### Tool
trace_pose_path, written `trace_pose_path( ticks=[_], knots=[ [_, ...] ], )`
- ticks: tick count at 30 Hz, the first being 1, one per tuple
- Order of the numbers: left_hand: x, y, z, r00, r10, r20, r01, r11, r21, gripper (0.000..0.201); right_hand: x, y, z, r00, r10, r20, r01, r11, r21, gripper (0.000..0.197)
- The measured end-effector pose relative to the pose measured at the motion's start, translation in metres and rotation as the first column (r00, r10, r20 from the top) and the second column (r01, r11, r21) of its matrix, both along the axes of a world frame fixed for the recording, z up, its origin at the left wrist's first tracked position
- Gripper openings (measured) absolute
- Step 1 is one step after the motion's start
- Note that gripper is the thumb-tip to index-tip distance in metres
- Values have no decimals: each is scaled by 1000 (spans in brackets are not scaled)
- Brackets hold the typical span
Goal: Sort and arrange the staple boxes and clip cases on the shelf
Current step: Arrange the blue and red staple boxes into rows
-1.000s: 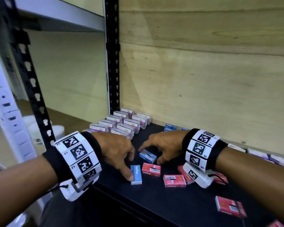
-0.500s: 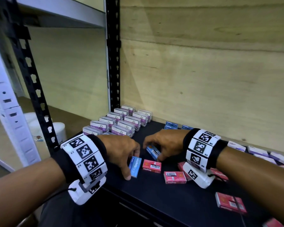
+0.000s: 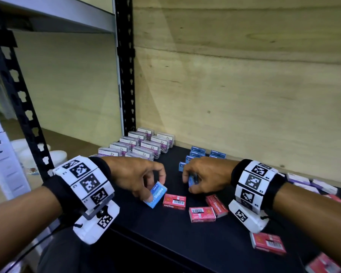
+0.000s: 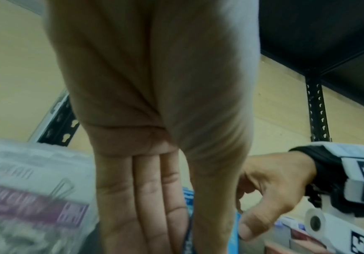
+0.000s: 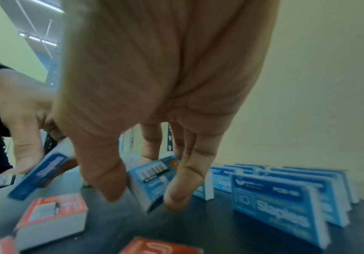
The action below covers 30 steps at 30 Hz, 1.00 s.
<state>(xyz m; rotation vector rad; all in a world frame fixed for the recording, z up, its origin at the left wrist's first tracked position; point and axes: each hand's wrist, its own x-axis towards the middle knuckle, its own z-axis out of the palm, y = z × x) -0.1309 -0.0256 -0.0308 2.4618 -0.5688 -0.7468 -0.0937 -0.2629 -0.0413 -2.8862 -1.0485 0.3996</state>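
Observation:
My left hand [image 3: 146,186] pinches a blue staple box [image 3: 156,195], tilted up off the black shelf [image 3: 165,233]. My right hand [image 3: 193,180] pinches a second blue staple box [image 5: 152,178] between thumb and fingers just above the shelf. Upright blue staple boxes [image 3: 197,154] stand in rows behind the right hand, also close in the right wrist view [image 5: 274,202]. Clear clip cases [image 3: 142,146] with purple labels stand in rows at the back left. Red staple boxes [image 3: 174,201] lie loose in front of both hands.
A black perforated upright [image 3: 126,75] rises at the back left corner, another upright [image 3: 18,91] at the front left. Plywood wall [image 3: 244,95] closes the back. More red boxes [image 3: 268,243] lie at the front right, and pale cases [image 3: 311,184] sit at the far right.
Both hands have closed on blue staple boxes that lay flat a second ago and lifted them off the shelf, tilting them on edge. The view has shifted slightly.

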Motion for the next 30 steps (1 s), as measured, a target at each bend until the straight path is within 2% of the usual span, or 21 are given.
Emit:
trace_pose_path(
  ticks=[2, 5, 10, 17, 23, 30],
  knots=[
    [6, -2, 4, 999, 26, 45, -26, 1000, 5, 33, -1, -7, 0, 999, -40, -34, 41, 997, 60, 19],
    [18, -11, 10, 986, -5, 165, -10, 996, 93, 28, -1, -20, -1, 994, -84, -63, 89, 993, 82, 9],
    [39, -40, 3, 946, -104, 306, 25, 968, 251, 28, -8, -40, 0, 993, -107, -49, 110, 992, 66, 25],
    [60, -66, -9, 922, -144, 359, 30, 952, 306, 28, -18, -59, 2, 994, -95, -53, 97, 995, 32, 44],
    [65, -74, -11, 924, -142, 356, 26, 949, 314, 23, -16, -65, -3, 984, -174, -44, 176, 983, 44, 42],
    [63, -69, -10, 918, -135, 374, -9, 933, 359, 18, -11, -62, -8, 982, -188, -12, 189, 978, 87, 37]
  ],
)
